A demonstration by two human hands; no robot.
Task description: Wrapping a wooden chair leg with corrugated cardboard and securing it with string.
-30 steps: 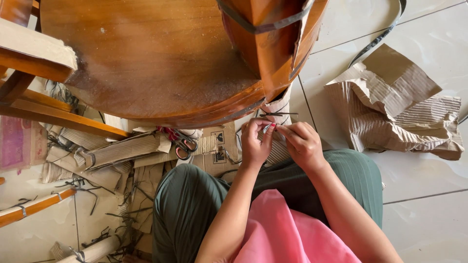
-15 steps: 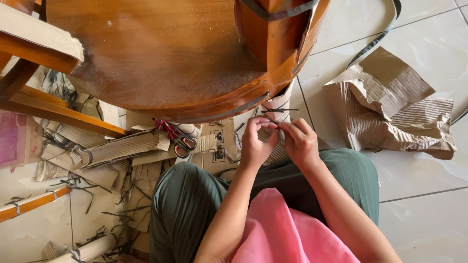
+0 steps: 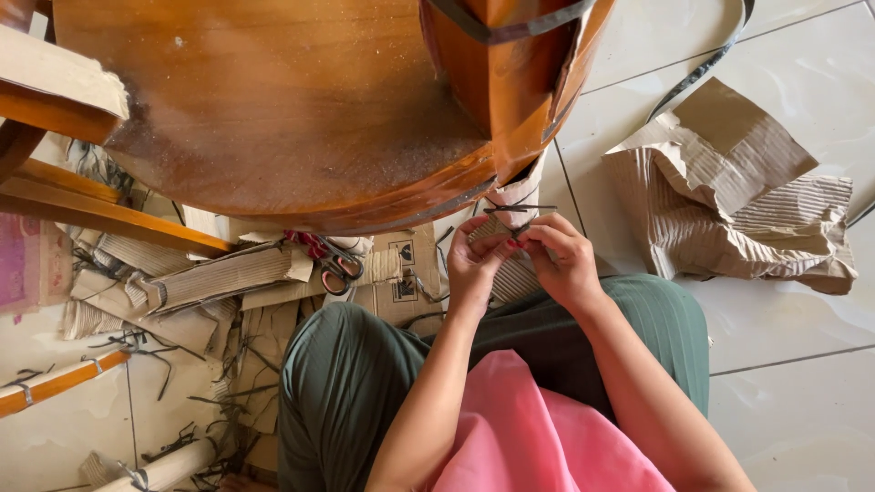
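Observation:
My left hand (image 3: 472, 262) and my right hand (image 3: 565, 259) meet in front of my knees, just below the rim of a round wooden tabletop (image 3: 273, 100). Both hands pinch a thin dark strap (image 3: 518, 210) that wraps a strip of corrugated cardboard (image 3: 516, 193) on the table's edge. The fingertips touch each other around the strap end. What lies between the fingers is too small to make out.
Red-handled scissors (image 3: 335, 262) lie on cardboard scraps left of my hands. A crumpled corrugated sheet (image 3: 729, 205) sits on the tiled floor at right. Wrapped wooden legs (image 3: 55, 383) and cut strap pieces litter the left. A dark strap (image 3: 702, 68) curls at top right.
My hands have shifted slightly up and apart at the fingertips, still working the same strap. The view has drifted a little; nothing else has moved.

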